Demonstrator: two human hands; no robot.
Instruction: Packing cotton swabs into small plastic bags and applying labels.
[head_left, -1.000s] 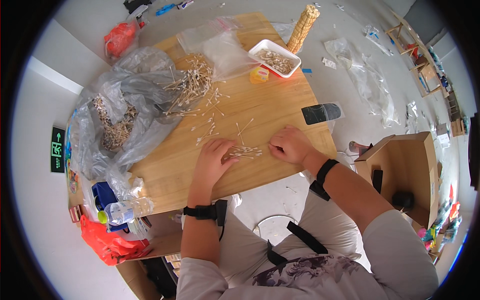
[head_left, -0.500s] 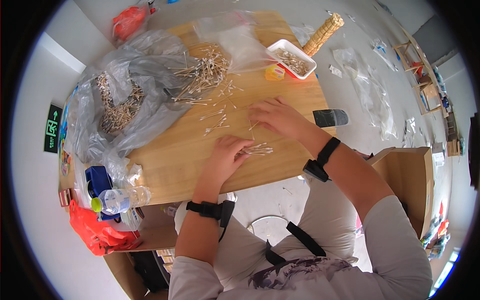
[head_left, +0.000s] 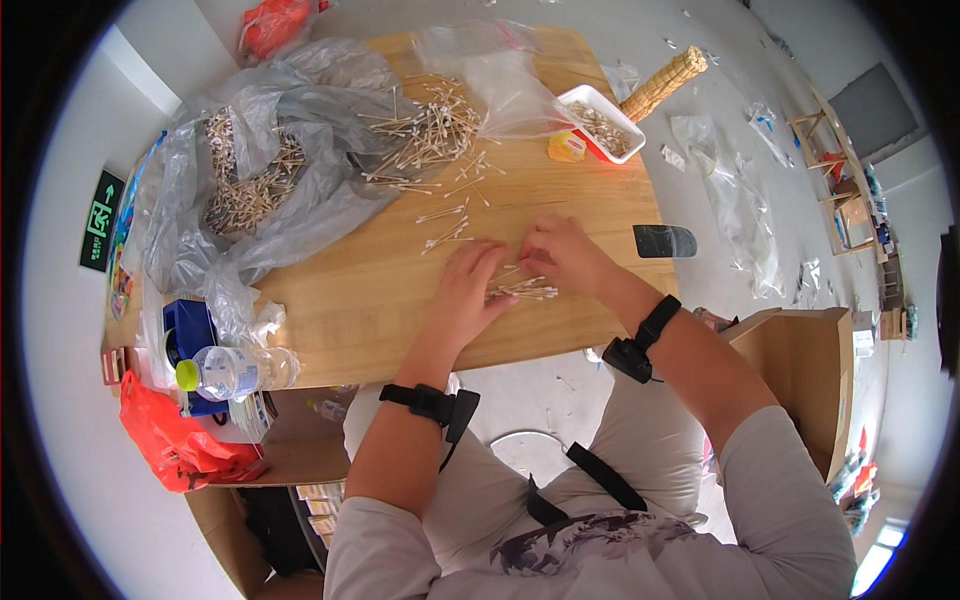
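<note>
a clear plastic water bottle with a green cap [head_left: 228, 371] lies by a blue box [head_left: 187, 330]; a red-rimmed white tray [head_left: 601, 122] holds what may be swabs; a dark phone [head_left: 664, 241] rests at the wooden table's edge [head_left: 380, 330].

Both forearms rise from the lower edge toward mid-frame, each wearing a black wrist strap. The left hand [head_left: 470, 290] lies palm down, fingers loosely curled. The right hand [head_left: 563, 255] sits just beside it, upper right, fingers bent inward with fingertips nearly meeting the left's.
</note>
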